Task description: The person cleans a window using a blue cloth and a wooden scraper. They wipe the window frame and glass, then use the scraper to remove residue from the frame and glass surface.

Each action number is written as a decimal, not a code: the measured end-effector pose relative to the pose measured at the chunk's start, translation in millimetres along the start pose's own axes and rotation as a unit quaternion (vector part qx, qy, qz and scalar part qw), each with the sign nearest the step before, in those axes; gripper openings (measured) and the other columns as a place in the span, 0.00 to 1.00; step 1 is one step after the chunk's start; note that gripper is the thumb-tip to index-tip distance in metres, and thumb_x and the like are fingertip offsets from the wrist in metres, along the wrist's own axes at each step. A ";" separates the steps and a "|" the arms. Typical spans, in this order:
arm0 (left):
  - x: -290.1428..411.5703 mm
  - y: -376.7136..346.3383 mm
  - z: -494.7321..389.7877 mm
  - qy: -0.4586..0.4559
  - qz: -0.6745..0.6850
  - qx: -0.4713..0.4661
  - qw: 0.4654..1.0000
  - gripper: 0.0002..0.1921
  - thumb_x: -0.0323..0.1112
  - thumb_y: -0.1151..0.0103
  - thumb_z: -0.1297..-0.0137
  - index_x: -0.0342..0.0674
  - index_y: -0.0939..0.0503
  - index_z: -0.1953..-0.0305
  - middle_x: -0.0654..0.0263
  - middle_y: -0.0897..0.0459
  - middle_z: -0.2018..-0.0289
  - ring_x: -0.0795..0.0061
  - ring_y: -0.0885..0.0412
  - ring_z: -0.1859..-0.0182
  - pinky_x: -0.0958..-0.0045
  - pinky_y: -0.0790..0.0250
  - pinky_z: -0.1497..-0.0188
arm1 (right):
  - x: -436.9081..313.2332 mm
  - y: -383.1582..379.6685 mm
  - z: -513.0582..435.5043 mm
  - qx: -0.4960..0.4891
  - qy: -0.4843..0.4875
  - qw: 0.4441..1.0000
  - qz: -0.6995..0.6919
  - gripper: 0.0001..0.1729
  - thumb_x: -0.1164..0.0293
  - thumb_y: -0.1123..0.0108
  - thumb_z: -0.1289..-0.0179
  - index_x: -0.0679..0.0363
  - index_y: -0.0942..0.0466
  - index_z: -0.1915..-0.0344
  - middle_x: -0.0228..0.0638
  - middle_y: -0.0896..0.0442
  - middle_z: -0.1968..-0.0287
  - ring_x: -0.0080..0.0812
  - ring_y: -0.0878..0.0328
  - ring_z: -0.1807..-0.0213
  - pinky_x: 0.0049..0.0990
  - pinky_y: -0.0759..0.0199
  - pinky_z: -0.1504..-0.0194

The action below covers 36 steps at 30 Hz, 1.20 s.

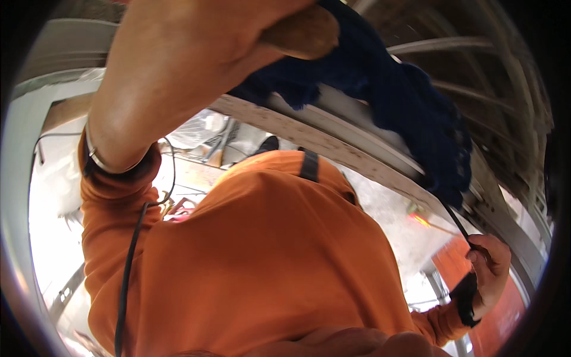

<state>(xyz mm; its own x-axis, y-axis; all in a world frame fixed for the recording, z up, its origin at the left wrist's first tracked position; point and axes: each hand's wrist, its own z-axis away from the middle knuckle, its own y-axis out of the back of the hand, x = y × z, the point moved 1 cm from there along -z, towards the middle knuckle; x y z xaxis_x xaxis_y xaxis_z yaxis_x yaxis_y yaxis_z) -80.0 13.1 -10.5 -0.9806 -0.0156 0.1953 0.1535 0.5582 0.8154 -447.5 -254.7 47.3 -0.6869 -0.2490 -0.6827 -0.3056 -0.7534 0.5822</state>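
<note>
My left hand (232, 40) reaches across the upper part of the view, very near the camera and cut off by the top edge. A brown rounded shape (312, 33), perhaps its shaded thumb, lies against a dark blue cloth (388, 85). Whether this hand grips the cloth cannot be seen. The cloth is bunched along a pale beam and curves down to the right. At the far right, my right hand (490, 263) pinches a thin black cable or rod (456, 218) between thumb and fingers. Its other end disappears at the cloth's lower end.
A worn pale beam (348, 154) crosses before my orange top. Metal framework (482, 89) fills the upper right. Another black cable (129, 263) hangs by my left sleeve. Clear plastic (198, 129) lies below, left. Toward the right are a glowing red-orange spot (420, 219) and a red-orange panel (455, 261).
</note>
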 end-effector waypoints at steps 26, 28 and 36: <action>-48.3 67.4 54.4 0.062 -0.099 -0.225 0.967 0.38 0.45 0.23 0.56 0.48 0.25 0.39 0.63 0.21 0.55 0.64 0.18 0.58 0.68 0.25 0.59 | -130.0 -145.9 -65.6 -0.153 0.355 0.861 0.330 0.31 0.86 0.42 0.45 0.57 0.24 0.39 0.40 0.27 0.76 0.38 0.27 0.78 0.35 0.35 0.76; -42.7 56.8 74.2 0.048 -0.129 -0.213 0.967 0.39 0.42 0.25 0.55 0.49 0.28 0.37 0.63 0.24 0.57 0.59 0.19 0.59 0.64 0.25 0.60 | -121.2 -136.4 -52.2 -0.126 0.309 0.876 0.348 0.30 0.87 0.44 0.43 0.56 0.23 0.40 0.42 0.24 0.75 0.41 0.25 0.76 0.37 0.33 0.75; -77.6 64.2 61.8 -0.038 -0.265 -0.160 0.950 0.14 0.33 0.41 0.39 0.46 0.21 0.51 0.64 0.25 0.63 0.63 0.17 0.64 0.65 0.25 0.65 | -156.2 -226.5 -75.6 -0.063 0.486 0.751 0.443 0.31 0.83 0.45 0.43 0.57 0.26 0.37 0.40 0.24 0.73 0.37 0.25 0.78 0.34 0.33 0.77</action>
<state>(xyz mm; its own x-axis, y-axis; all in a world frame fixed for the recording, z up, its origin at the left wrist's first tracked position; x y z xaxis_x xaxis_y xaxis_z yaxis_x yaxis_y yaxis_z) -1.5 101.4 -7.0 -0.9345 -0.1569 -0.3195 -0.3474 0.2070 0.9146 -221.2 -91.2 -11.3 0.2403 -0.9668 -0.0874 0.0952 -0.0662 0.9933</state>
